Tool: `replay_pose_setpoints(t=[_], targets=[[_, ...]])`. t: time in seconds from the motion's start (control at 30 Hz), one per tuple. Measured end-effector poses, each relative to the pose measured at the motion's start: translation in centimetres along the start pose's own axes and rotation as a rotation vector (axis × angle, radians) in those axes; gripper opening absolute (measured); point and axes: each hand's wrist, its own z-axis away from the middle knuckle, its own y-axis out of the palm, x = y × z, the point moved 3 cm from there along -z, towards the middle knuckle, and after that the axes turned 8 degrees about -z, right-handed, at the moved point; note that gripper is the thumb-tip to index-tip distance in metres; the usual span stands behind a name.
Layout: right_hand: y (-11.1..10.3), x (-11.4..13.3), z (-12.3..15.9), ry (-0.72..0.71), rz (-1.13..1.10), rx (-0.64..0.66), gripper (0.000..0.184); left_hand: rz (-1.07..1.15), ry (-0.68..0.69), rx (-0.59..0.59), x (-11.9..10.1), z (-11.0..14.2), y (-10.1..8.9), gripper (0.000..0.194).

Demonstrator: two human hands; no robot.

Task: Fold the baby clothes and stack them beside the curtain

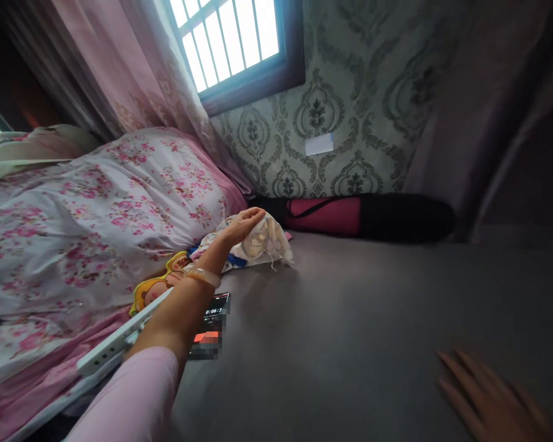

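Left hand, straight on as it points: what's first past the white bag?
Probably the black-and-pink case along the wall; depth is unclear, so the left hand might pass above it and meet the wall.

- The left arm (177,316) comes from the lower left and stretches far forward, rising toward the middle of the view.
- A light pink sleeve (131,399) covers its upper part; the forearm below is bare.
- A pale bracelet (205,276) sits around this arm, toward the wrist.
- The left hand (246,224) is at the far end, with the fingers (257,212) close together and pointing to the right; how firmly they are bent, I cannot tell.
- The right hand (502,402) is low at the right corner, well apart from the left one.
- Its fingers are spread and point to the upper left, somewhat blurred.
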Motion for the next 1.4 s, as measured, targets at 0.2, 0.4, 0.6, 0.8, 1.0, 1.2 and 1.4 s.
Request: replay_pose_setpoints(t=[0.2, 0.4, 0.6, 0.8, 1.0, 1.2, 1.4], targets=[[-0.5, 1.4, -0.1, 0.024, 0.137, 0.105, 0.065, 0.272, -0.089, 0.205, -2.8, 2.3, 6.4, 0.043], [-2.7, 4.5, -3.1, 0.025, -0.041, 0.221, 0.054, 0.378, -0.066, 0.359, -5.1, 4.0, 11.3, 0.036], [-4.8, 14.7, -8.7, -0.042, -0.572, 0.133, 0.044, 0.419, 0.032, 0.476, -8.6, 5.5, 15.0, 0.032], [-3.7, 17.1, -12.1, -0.052, -0.856, 0.064, 0.039, 0.342, 0.042, 0.496, -9.0, 6.3, 16.8, 0.031], [-7.9, 14.4, -12.3, -0.031, -0.759, 0.104, 0.042, 0.282, 0.035, 0.415, -5.3, 6.1, 17.0, 0.035], [-11.5, 13.3, -11.1, 0.063, -0.652, 0.1, 0.042, 0.226, 0.146, 0.459, -5.3, 7.1, 20.7, 0.034], [-11.8, 10.8, -10.1, 0.063, -0.46, 0.423, 0.04, 0.198, 0.152, 0.376, -5.0, 7.6, 25.1, 0.022]])
